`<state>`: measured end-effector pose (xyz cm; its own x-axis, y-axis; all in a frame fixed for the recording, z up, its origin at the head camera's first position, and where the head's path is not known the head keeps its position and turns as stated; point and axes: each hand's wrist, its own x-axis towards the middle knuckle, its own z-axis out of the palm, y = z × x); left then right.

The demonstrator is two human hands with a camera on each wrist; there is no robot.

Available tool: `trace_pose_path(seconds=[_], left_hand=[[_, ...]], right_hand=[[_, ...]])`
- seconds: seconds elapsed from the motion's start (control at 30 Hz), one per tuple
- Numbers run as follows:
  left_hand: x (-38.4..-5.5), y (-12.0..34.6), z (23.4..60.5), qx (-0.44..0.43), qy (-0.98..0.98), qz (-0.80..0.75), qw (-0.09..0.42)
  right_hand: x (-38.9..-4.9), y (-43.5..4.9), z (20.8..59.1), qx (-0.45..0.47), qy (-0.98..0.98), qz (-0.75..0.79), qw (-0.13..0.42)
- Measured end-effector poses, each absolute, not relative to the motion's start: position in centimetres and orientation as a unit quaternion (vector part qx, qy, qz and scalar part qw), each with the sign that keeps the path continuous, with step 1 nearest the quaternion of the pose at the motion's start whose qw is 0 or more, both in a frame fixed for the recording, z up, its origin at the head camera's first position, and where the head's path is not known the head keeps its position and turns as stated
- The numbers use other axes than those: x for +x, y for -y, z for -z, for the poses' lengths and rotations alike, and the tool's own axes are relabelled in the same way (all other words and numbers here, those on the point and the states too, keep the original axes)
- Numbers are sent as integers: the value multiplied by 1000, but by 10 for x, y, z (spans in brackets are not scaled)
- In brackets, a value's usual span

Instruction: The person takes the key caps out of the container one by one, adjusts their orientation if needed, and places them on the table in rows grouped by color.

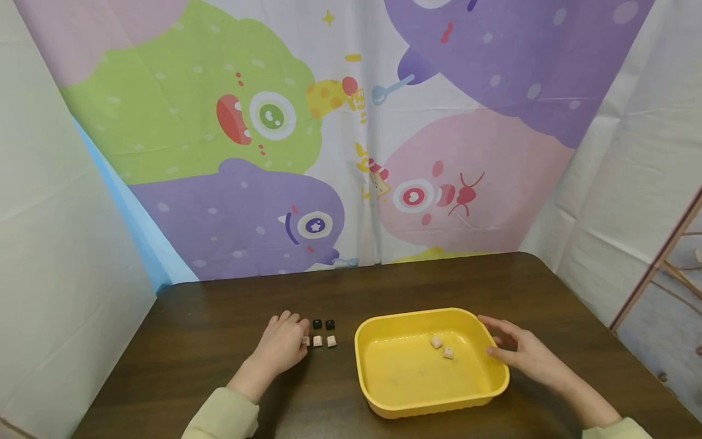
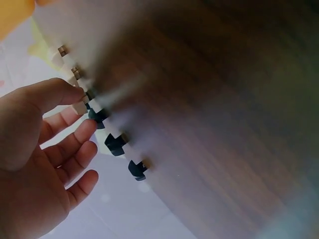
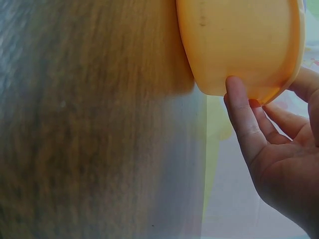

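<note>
My left hand (image 1: 281,342) is at the left end of a short double row of keycaps on the table. Its thumb and forefinger pinch a pale keycap (image 2: 79,107). Beside it lie pale keycaps (image 1: 318,341) in the front row and black keycaps (image 1: 329,324) behind, some hidden by the hand in the head view. The left wrist view shows several black keycaps (image 2: 116,144) near the fingertips. My right hand (image 1: 523,353) grips the right side of a yellow plastic basin (image 1: 378,399), thumb over the rim and fingers along the outer wall. Two pale keycaps (image 1: 448,353) lie inside it.
The dark wooden table (image 1: 230,305) carries everything. At its far edge hangs a curtain (image 1: 263,213) with cartoon monsters, and white cloth (image 1: 71,244) hangs on the left. A wooden frame (image 1: 658,268) stands beyond the right edge.
</note>
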<state>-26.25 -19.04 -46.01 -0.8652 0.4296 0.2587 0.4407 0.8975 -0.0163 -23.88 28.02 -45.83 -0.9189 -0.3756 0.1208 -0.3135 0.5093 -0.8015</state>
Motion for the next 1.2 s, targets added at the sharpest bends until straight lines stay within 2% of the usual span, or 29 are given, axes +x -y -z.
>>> trace_pose_path(seconds=[0.47, 0.9, 1.2], left_hand=[[-263, 190, 464, -220, 968, 23, 120], [-262, 183, 448, -247, 953, 5, 177], [-258, 168, 426, -253, 955, 14, 155]], right_hand=[[-238, -280, 458, -196, -859, 472, 42], [-238, -279, 457, -192, -862, 467, 42], [-237, -279, 456, -191, -863, 465, 44]])
